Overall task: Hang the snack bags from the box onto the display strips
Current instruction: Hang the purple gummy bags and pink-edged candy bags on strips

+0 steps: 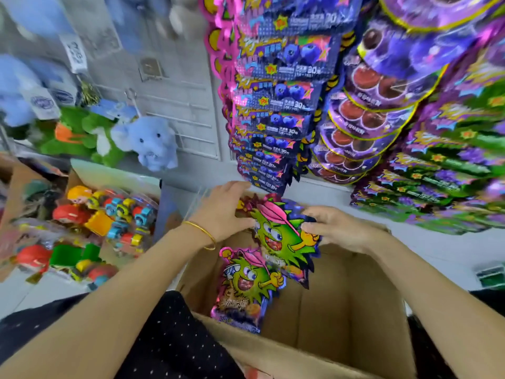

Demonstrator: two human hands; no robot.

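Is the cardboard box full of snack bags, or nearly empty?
Nearly empty: the cardboard box shows bare inner walls, and only one snack bag leans inside. The floor of the box is partly hidden.

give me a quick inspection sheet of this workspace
surface: no table seen; open cardboard box is the work area
job's things: one snack bag held above the box; a second bag leaning inside it; display strips hung with blueberry bags
clutter: toy packs left of the box
grippers: right hand pinches the held bag's right edge; left hand touches its left edge, grip unclear
cables: nothing seen
surroundings: blue plush elephant and green plush against a wire grid; more hanging snack bags at right
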